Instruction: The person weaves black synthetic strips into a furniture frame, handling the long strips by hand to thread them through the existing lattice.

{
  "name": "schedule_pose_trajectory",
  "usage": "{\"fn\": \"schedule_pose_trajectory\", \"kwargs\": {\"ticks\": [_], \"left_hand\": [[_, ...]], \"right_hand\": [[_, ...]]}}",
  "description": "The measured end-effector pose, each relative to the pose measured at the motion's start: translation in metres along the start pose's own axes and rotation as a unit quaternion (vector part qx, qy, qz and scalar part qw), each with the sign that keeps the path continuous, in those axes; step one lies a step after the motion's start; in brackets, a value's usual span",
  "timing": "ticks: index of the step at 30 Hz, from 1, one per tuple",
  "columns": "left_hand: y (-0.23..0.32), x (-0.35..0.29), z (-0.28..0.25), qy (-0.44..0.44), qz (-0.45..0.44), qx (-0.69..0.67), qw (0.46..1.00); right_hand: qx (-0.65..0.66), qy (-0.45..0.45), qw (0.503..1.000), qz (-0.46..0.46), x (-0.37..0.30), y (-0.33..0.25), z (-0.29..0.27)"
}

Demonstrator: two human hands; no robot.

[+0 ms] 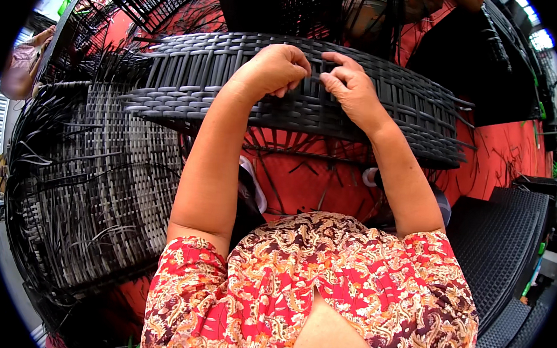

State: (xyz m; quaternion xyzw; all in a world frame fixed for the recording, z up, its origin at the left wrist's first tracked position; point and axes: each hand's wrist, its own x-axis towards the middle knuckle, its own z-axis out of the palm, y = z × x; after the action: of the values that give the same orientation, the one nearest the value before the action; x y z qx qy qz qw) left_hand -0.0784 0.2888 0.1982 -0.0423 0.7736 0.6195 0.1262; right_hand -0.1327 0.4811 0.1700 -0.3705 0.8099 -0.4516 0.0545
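Observation:
In front of me lies a long, curved woven panel [195, 73] of dark grey wicker strips, with dense bands along both edges and upright strips between. Over its middle, my left hand [273, 71] is closed, fingers bent and thumb tucked in. Just to the right, my right hand [352, 92] faces it across a small gap. Its index finger stretches toward the left hand, while the thumb presses by the curled fingers. Any dark strip in either grip blends into the weave, so I cannot make it out.
A larger grey woven piece [108, 189] with loose strand ends stands at the left. Black woven panels [498, 238] are at the right. Cut strips litter the red floor [291, 181]. Beyond the panel, another person [368, 13] sits partly hidden; one more [27, 63] is at far left.

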Motion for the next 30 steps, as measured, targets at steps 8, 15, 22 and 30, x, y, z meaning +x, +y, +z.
{"fn": "schedule_pose_trajectory", "kwargs": {"ticks": [8,15,22,30], "left_hand": [[0.002,-0.004,0.013,0.046,-0.075,0.049,0.995],[-0.003,0.002,0.006,0.014,-0.091,0.033,0.995],[-0.004,0.005,0.018,0.057,-0.049,0.124,0.989],[0.000,0.012,0.029,0.154,-0.047,0.246,0.956]], "right_hand": [[-0.010,0.060,0.998,0.004,-0.006,-0.005,0.002],[-0.067,0.065,0.995,-0.022,-0.007,-0.007,0.005],[-0.050,0.088,0.994,-0.031,-0.010,-0.006,0.006],[-0.012,0.110,0.994,-0.014,-0.012,-0.006,0.009]]}}
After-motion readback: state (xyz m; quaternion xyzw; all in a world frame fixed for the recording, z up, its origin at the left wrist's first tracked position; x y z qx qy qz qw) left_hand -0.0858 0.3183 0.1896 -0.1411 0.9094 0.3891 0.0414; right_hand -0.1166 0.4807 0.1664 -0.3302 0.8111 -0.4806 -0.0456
